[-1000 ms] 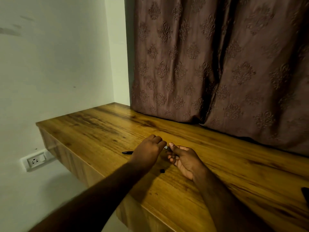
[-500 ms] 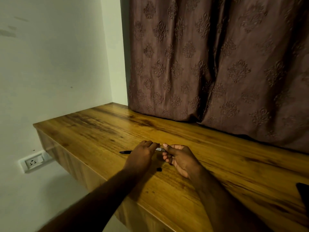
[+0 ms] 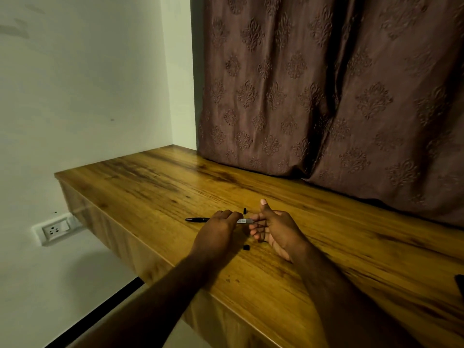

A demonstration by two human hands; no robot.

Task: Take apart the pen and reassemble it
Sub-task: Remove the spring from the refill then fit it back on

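Observation:
A dark pen barrel (image 3: pixel 197 219) sticks out to the left of my left hand (image 3: pixel 218 233), which is closed around it just above the wooden desk (image 3: pixel 155 187). A thin pale refill (image 3: pixel 244 221) bridges the gap to my right hand (image 3: pixel 275 228), whose fingertips pinch its end while the thumb points up. One small black pen piece (image 3: pixel 244 210) lies on the desk just behind the hands. Another small black piece (image 3: pixel 247 247) lies in front of them, between the wrists.
A brown patterned curtain (image 3: pixel 326 96) hangs along the back of the desk. The desk's left end stops near a white wall with a socket (image 3: pixel 55 230) below it. A dark object (image 3: pixel 460 285) shows at the right edge of the frame.
The hands have drawn slightly apart, exposing more of the pale refill. My right thumb has lifted upward. A black piece behind the hands has come into view.

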